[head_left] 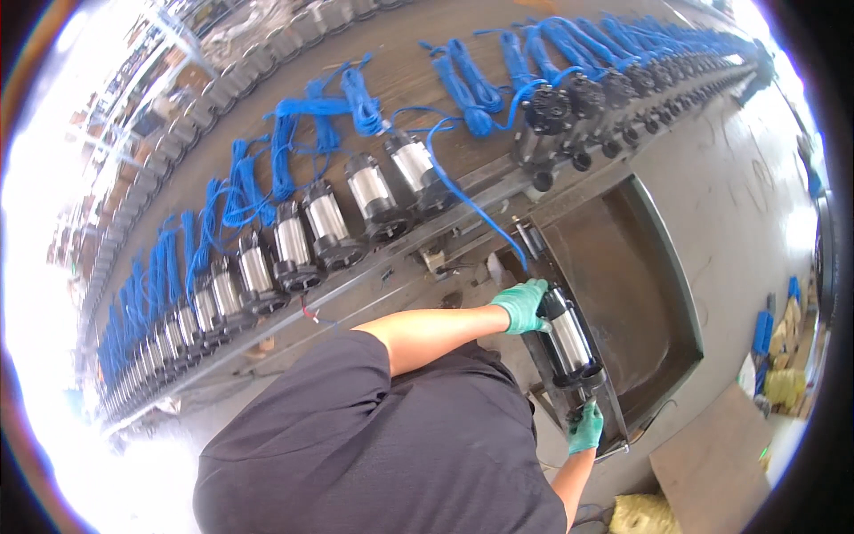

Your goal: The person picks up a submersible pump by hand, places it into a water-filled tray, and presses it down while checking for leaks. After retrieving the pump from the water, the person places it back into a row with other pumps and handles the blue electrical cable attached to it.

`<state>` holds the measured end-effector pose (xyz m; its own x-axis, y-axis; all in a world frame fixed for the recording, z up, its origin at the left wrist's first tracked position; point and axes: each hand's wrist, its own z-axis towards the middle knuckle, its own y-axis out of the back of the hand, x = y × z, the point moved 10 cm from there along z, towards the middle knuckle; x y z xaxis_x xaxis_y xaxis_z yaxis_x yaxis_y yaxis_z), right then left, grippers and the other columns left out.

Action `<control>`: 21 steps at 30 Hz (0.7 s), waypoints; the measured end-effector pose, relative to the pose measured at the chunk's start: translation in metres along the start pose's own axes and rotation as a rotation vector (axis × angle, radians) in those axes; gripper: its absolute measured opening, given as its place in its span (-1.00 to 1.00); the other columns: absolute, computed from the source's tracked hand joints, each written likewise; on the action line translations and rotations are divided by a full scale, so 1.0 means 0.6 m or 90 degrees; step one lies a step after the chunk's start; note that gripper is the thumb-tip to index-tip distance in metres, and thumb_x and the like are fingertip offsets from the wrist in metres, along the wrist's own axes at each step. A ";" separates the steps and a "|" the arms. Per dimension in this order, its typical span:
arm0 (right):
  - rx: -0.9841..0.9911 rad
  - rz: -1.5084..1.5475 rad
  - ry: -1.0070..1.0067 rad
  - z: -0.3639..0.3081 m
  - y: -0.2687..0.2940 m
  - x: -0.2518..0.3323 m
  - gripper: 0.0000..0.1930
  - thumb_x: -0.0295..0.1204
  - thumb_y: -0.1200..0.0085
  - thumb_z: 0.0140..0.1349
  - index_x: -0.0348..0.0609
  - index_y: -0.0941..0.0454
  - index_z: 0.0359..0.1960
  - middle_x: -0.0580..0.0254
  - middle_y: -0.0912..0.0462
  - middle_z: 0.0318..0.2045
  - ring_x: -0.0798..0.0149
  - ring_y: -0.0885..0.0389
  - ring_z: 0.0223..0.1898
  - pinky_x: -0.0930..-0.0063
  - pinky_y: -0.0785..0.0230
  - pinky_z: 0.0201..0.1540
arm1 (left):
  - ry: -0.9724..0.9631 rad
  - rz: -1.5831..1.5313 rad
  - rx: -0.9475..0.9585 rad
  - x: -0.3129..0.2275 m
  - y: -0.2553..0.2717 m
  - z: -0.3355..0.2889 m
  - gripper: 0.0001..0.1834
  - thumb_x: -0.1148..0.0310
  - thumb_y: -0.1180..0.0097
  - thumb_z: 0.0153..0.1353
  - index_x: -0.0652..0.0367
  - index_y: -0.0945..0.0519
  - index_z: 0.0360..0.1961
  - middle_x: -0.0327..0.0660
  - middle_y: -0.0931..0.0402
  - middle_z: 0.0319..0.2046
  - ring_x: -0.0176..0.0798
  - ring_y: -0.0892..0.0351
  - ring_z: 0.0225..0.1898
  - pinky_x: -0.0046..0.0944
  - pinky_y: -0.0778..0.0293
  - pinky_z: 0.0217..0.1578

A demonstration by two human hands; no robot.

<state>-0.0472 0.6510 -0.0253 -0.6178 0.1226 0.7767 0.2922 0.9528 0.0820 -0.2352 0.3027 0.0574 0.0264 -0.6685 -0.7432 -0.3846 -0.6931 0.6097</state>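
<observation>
A silver-and-black pump lies on a narrow frame beside a metal tub. The gloved left hand's fingers hold its far end; the right hand's, at the near end, grip unclear.

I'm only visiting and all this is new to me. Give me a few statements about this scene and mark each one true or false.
1. The left hand and right hand both wear green gloves. True.
2. A row of silver-and-black cylinders runs along the edge of the bench. True.
3. The left hand rests on the bench. False: it is at the upper end of a separate cylinder.
4. The right hand is by that separate cylinder's lower end. True.
5. The coiled cables are yellow. False: they are blue.
6. The person's shirt is white. False: it is dark.
</observation>
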 end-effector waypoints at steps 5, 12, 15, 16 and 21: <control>-0.079 0.082 0.080 -0.059 -0.017 0.032 -0.62 -0.35 -0.15 0.42 -0.05 -0.51 0.23 0.44 -0.64 -0.37 0.53 -0.45 -0.56 0.59 -0.32 -0.55 | -0.008 0.028 0.069 -0.023 -0.015 0.012 0.04 -0.03 -0.50 -0.06 0.41 -0.31 0.32 0.26 -0.39 0.23 0.21 -0.43 0.27 -0.02 -0.36 0.29; -0.131 -0.537 0.447 -0.111 -0.026 0.125 -0.37 -0.37 -0.32 0.17 0.04 -0.44 0.33 -0.02 -0.61 -0.15 -0.14 -0.61 -0.22 0.08 -0.49 -0.20 | -0.049 -0.033 0.011 -0.040 -0.002 0.003 -0.28 0.22 -0.56 -0.04 0.29 -0.41 0.04 -0.01 -0.56 -0.08 -0.09 -0.59 -0.07 -0.14 -0.51 0.03; -0.091 -0.388 0.326 -0.067 -0.009 0.077 -0.57 -0.30 -0.24 0.31 -0.09 -0.56 0.20 -0.04 -0.70 -0.07 -0.09 -0.67 -0.07 0.20 -0.49 0.01 | -0.037 -0.094 0.041 0.010 -0.037 0.021 -0.29 0.33 -0.55 -0.01 0.29 -0.36 0.07 -0.08 -0.54 -0.11 -0.18 -0.56 -0.11 -0.19 -0.51 0.01; -0.050 -0.311 0.164 -0.062 -0.013 0.076 -0.61 -0.24 -0.18 0.38 -0.17 -0.59 0.14 -0.05 -0.70 0.02 0.04 -0.68 0.03 0.28 -0.45 0.09 | -0.056 -0.123 0.037 0.012 -0.037 0.022 -0.31 0.38 -0.53 0.02 0.29 -0.34 0.07 -0.10 -0.54 -0.09 -0.21 -0.56 -0.10 -0.20 -0.50 0.01; 0.028 -0.247 -0.080 -0.038 -0.003 0.051 -0.53 -0.02 -0.09 0.42 -0.23 -0.68 -0.02 0.07 -0.74 -0.30 0.21 -0.62 -0.27 0.32 -0.44 -0.08 | -0.045 -0.141 0.074 0.022 -0.048 0.027 -0.30 0.45 -0.50 0.05 0.27 -0.29 0.11 -0.15 -0.52 -0.07 -0.26 -0.52 -0.06 -0.26 -0.47 0.04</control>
<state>-0.0502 0.6465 0.0128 -0.7613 -0.2175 0.6108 -0.0099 0.9458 0.3245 -0.2385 0.3181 0.0255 0.0596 -0.4802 -0.8751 -0.4802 -0.7824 0.3966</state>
